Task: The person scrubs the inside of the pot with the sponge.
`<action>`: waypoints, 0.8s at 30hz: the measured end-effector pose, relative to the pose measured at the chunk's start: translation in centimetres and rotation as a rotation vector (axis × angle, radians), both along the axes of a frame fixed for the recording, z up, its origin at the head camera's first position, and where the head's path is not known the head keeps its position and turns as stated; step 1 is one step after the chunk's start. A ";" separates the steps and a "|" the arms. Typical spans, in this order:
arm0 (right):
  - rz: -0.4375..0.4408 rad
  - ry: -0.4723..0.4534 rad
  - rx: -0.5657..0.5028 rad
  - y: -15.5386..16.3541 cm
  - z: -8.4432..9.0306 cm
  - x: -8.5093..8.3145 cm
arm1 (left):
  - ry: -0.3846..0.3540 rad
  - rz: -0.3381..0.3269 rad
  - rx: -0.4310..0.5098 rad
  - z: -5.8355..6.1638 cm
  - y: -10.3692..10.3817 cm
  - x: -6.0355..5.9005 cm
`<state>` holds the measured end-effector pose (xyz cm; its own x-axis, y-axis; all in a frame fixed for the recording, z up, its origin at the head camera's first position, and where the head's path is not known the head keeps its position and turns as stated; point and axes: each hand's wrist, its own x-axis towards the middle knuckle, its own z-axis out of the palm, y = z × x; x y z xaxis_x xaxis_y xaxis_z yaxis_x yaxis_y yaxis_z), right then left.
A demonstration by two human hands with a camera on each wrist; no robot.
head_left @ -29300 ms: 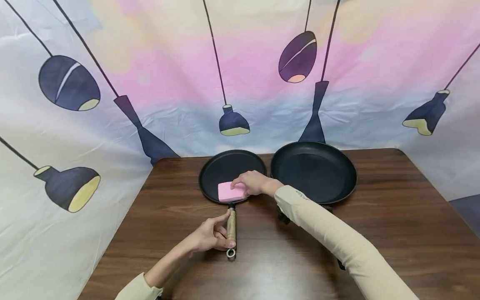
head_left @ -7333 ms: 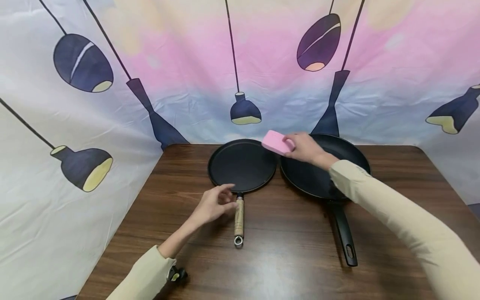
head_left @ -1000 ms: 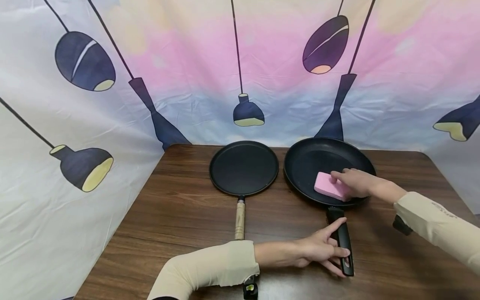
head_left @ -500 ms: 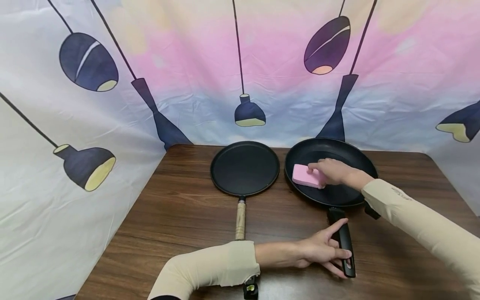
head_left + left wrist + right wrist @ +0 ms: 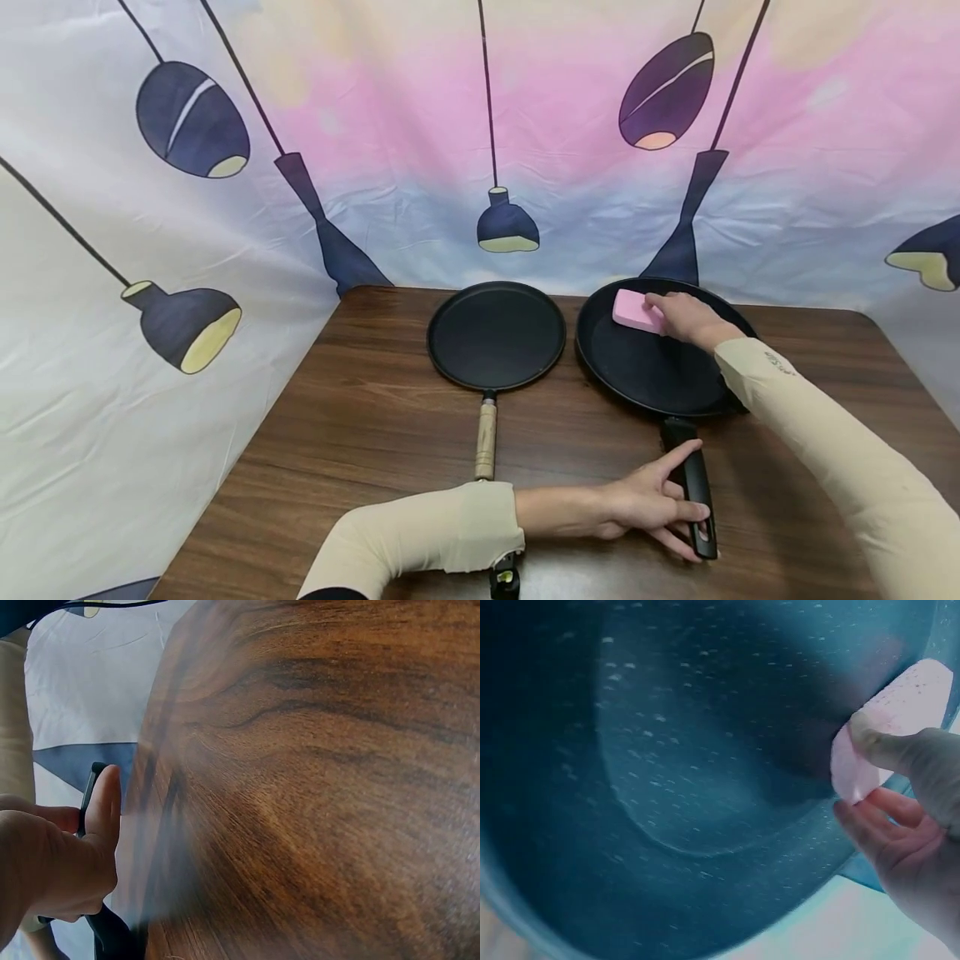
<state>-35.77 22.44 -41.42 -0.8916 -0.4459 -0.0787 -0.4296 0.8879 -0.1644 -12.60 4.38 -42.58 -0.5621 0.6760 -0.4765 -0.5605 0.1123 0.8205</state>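
My right hand (image 5: 688, 318) grips a pink sponge (image 5: 633, 311) against the far inner side of a deep black frying pan (image 5: 645, 375). In the right wrist view, thumb and fingers pinch the sponge (image 5: 911, 701) near the pan's curved wall, and small pale specks dot the dark pan surface (image 5: 697, 750). My left hand (image 5: 647, 504) holds the pan's black handle (image 5: 696, 475), its fingers beneath and the thumb over the slotted end. The left wrist view shows that hand (image 5: 67, 855) pinching the handle.
Left of the frying pan lies a flat black crepe pan (image 5: 497, 333) with a wooden handle (image 5: 486, 437); my left sleeve (image 5: 427, 529) crosses that handle's end. Both pans rest on a brown wooden table (image 5: 337, 417), with a lamp-patterned cloth (image 5: 420, 125) behind.
Earlier, the sponge was on the crepe pan with the left hand at its wooden handle. Over the last second, the sponge moves from the frying pan's near right leftward, then to its far side.
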 end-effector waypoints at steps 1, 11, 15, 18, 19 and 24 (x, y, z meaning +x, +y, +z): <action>0.001 0.002 -0.005 0.2 -0.1 0.0 | 0.002 -0.001 0.000 0.0 0.0 0.0; 0.171 -0.018 -0.085 1.3 0.5 3.1 | 0.014 -0.013 0.011 -0.2 -0.1 -0.2; 0.242 -0.016 -0.137 1.8 0.7 5.4 | 0.017 -0.009 0.015 -0.1 -0.1 -0.2; 0.275 -0.032 -0.158 2.1 0.6 6.9 | 0.007 -0.006 0.016 -0.1 0.0 -0.2; 0.283 -0.041 -0.161 2.1 0.6 7.4 | 0.003 -0.005 0.016 -0.1 0.0 -0.1; 0.308 -0.142 -0.158 2.4 1.0 8.3 | -0.002 0.006 0.011 -0.2 0.2 0.1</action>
<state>-27.47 24.84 -40.45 -0.6991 -0.7078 -0.1010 -0.6353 0.6797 -0.3666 -12.49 4.61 -42.81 -0.5648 0.6780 -0.4704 -0.5630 0.1001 0.8204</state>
